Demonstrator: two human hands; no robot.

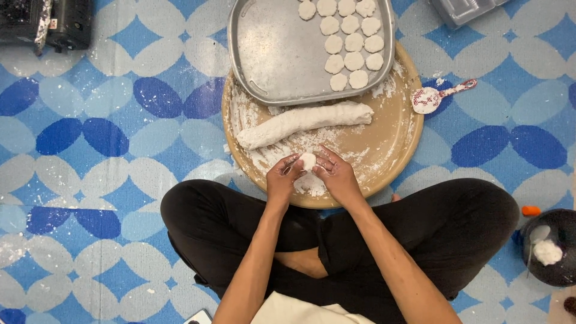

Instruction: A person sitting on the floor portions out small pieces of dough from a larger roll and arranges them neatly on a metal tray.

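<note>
Dough disc (308, 161): small, white, round, smooth.
Left hand (283, 179) and right hand (337, 175) pinch its edges between fingertips.

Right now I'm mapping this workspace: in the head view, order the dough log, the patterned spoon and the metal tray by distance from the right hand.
From the right hand:
1. Dough log, just ahead.
2. Metal tray, behind the log.
3. Patterned spoon, off right on the mat.

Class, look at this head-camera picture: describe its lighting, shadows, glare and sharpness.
Head view: even, soft light with only faint shadows under the metal tray and round board; mild sheen on the tray, no harsh glare; the left hand, right hand and dough piece are fairly sharp; the edges look slightly softer.
</note>
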